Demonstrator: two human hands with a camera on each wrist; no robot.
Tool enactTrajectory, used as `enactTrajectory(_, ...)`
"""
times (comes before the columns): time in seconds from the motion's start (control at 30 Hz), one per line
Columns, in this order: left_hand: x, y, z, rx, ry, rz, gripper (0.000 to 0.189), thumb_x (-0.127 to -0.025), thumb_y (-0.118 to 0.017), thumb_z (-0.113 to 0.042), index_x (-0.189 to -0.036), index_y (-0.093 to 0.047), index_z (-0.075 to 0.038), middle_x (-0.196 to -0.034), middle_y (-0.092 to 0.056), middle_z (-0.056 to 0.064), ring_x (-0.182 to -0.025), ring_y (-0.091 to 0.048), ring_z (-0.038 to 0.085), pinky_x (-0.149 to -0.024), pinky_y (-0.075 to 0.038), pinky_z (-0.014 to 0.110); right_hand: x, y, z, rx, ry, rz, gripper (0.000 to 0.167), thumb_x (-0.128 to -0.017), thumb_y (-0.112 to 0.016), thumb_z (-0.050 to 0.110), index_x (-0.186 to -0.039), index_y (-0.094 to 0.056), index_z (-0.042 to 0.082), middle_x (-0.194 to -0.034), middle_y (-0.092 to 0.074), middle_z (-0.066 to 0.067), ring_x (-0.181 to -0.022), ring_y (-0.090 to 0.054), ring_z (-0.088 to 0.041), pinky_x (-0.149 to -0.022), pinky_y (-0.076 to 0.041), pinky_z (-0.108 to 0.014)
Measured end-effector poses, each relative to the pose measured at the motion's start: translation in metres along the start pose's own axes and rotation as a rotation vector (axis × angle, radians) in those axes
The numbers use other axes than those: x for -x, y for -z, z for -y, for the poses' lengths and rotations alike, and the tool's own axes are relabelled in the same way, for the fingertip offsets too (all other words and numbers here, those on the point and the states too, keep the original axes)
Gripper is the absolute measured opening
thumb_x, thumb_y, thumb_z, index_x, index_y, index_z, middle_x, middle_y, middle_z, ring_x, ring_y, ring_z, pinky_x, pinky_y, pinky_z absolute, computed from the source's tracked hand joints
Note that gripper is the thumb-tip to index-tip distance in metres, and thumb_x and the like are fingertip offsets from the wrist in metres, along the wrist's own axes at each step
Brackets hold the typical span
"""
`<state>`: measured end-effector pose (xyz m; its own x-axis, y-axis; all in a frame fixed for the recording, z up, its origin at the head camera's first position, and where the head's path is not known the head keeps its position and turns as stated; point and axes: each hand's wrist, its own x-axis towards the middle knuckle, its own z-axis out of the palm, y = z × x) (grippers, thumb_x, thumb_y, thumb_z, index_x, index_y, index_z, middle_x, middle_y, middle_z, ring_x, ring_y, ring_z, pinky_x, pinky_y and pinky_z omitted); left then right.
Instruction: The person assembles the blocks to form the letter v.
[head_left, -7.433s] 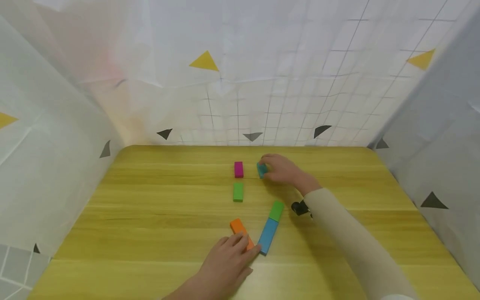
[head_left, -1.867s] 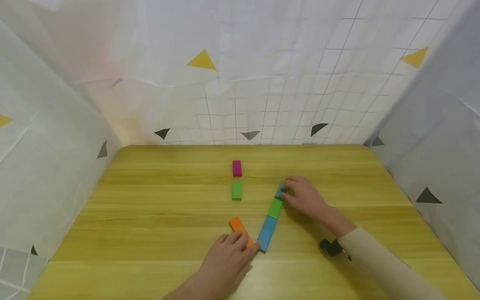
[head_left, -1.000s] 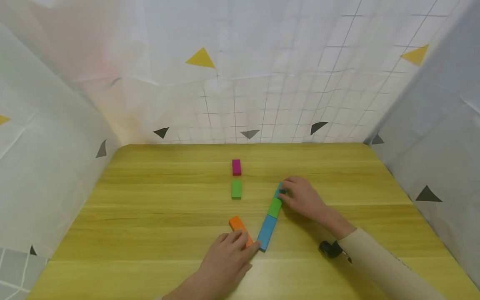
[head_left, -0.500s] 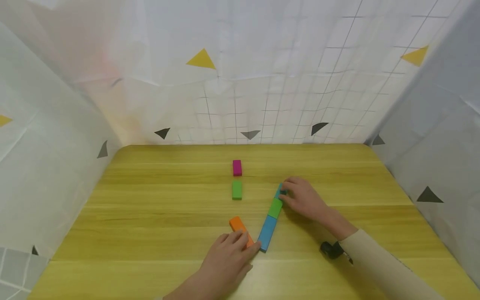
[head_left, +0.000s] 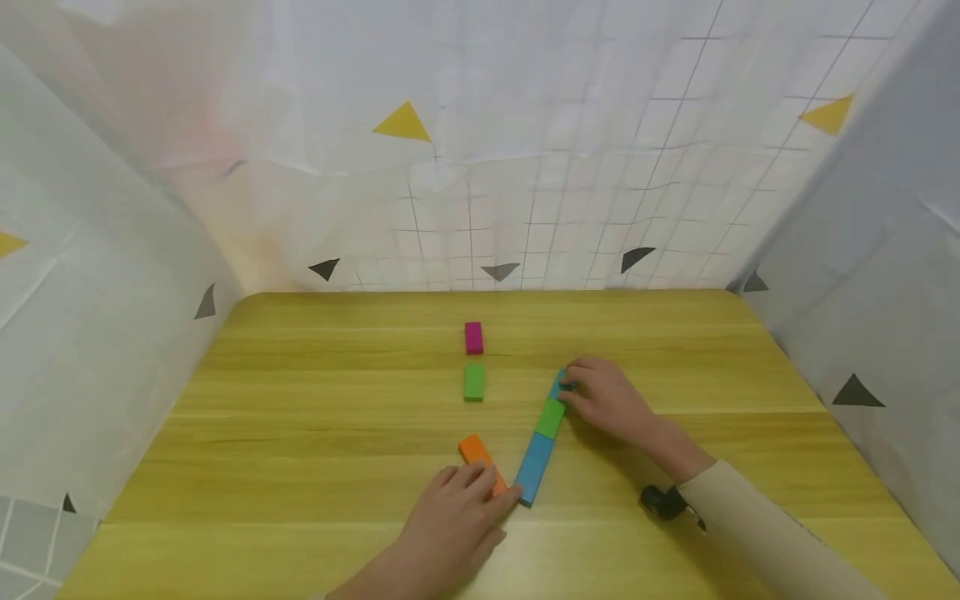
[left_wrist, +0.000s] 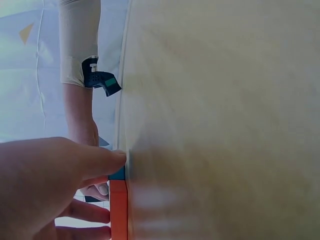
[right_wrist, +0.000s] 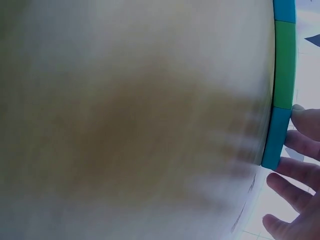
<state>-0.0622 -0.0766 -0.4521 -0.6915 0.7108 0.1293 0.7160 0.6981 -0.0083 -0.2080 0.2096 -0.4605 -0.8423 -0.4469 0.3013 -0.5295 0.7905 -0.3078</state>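
Note:
My left hand (head_left: 453,525) rests on an orange block (head_left: 476,450), covering its near end. One fingertip reaches the near end of a long blue block (head_left: 535,471). In the left wrist view, fingers touch the orange block (left_wrist: 119,210) and the thumb lies by blue. A green block (head_left: 551,419) continues the blue one in a slanting row. At its far end, my right hand (head_left: 607,398) pinches a small blue block (head_left: 557,387), partly hidden by the fingers. The right wrist view shows this small blue block (right_wrist: 276,137) lined up end to end with the green.
Left of the row, a second green block (head_left: 474,382) lies on the wooden table (head_left: 315,467), with a magenta block (head_left: 473,338) behind it. White sheeting (head_left: 360,208) hangs at the back and sides. A dark wrist camera (head_left: 662,502) sits under the right sleeve.
Since the oldest frame, my right hand has brought the small blue block nearer and rightward from beside the magenta block to the green block's far end. Lately both hands have stayed almost still.

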Motion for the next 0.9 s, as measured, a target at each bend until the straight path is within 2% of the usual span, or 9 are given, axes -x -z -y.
enactTrajectory(0.5, -0.0009, 0.002, 0.0004, 0.08, 0.028, 0.0, 0.052, -0.093, -0.064, -0.044, -0.141, -0.052, -0.031, -0.109, -0.054, -0.007, -0.113, -0.052, 0.017, -0.093, -0.045, 0.039, -0.0011, -0.0006, -0.0009, -0.009, -0.018, 0.003, 0.018, -0.086, -0.077, 0.02, -0.098, -0.075, 0.006, -0.107, -0.072, -0.011, -0.1, -0.066, -0.028, -0.091, -0.052, -0.048)
enactTrajectory(0.63, -0.0022, 0.0021, 0.0017, 0.107, 0.041, 0.007, 0.051, -0.094, -0.064, -0.043, -0.142, -0.052, -0.03, -0.111, -0.053, -0.007, -0.113, -0.052, 0.017, -0.096, -0.046, 0.04, -0.001, 0.0008, 0.0009, -0.015, -0.016, 0.002, 0.018, -0.086, -0.077, 0.02, -0.098, -0.075, 0.006, -0.107, -0.071, -0.011, -0.1, -0.066, -0.028, -0.091, -0.052, -0.048)
enactTrajectory(0.9, -0.0049, 0.0004, 0.0071, 0.156, 0.049, -0.032, 0.046, -0.095, -0.062, -0.039, -0.139, -0.053, -0.03, -0.119, -0.055, -0.003, -0.115, -0.051, 0.018, -0.1, -0.043, 0.043, -0.0008, -0.0003, 0.0009, -0.002, -0.015, 0.0, 0.018, -0.086, -0.077, 0.02, -0.098, -0.075, 0.007, -0.106, -0.071, -0.009, -0.097, -0.066, -0.027, -0.091, -0.052, -0.048)
